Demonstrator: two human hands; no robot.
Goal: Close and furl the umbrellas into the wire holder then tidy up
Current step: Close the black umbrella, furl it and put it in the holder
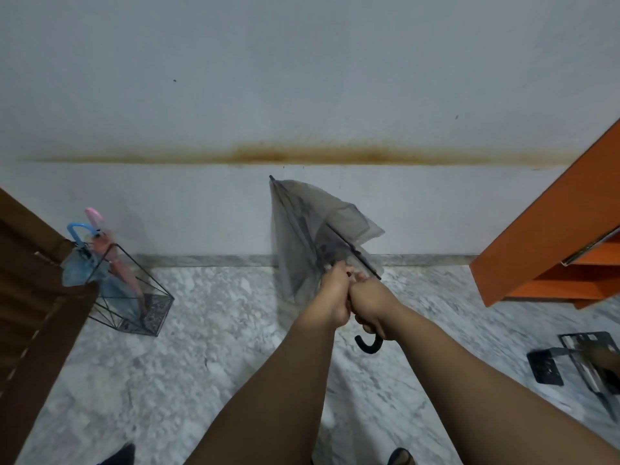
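Right hand (370, 305) grips grey umbrella (312, 236) handle; left hand (335, 297) just beside, gripping shaft. Canopy loose above hands. Risk: fabric bunches between ribs, poor furl. Wire holder (134, 297) far left.

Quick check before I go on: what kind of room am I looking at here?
Probably a home entryway or hallway: marble floor along a bare stained wall, a wire holder with two furled umbrellas, and an orange cabinet to the right.

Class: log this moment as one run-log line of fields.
step: closing grey umbrella | left hand: grips canopy base | right hand: grips handle | wire holder: blue umbrella, pink umbrella inside
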